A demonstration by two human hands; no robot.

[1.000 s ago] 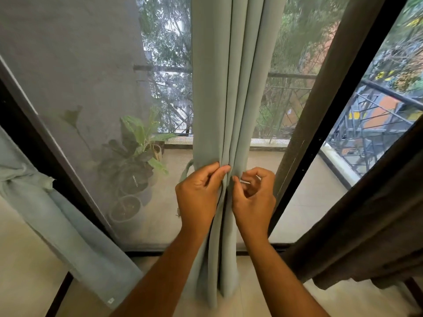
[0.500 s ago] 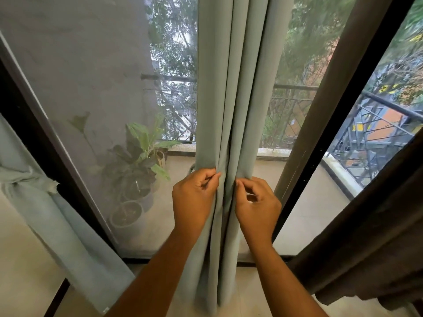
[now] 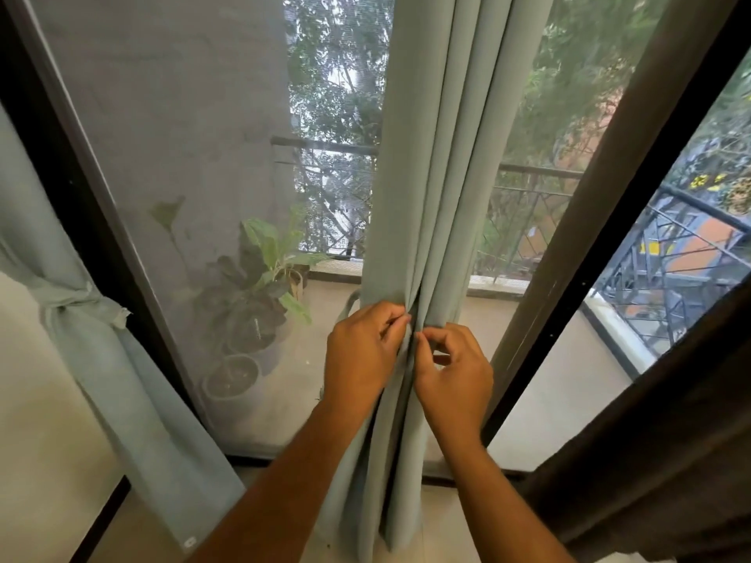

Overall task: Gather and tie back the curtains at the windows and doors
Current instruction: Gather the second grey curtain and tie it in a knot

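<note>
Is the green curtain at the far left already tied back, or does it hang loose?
Tied back: the left curtain is cinched by a knotted band.

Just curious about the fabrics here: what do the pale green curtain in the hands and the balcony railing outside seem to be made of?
The pale green curtain looks like a matte woven cloth, fairly heavy: it hangs in deep, smooth folds without shine. The balcony railing seems to be painted metal, judging by its thin dark bars and lattice pattern, though the screen blurs it.

Plain pale sage-green fabric curtain between hands; matching tied curtain far left; dark brown plain drape right; black door frame.
</note>
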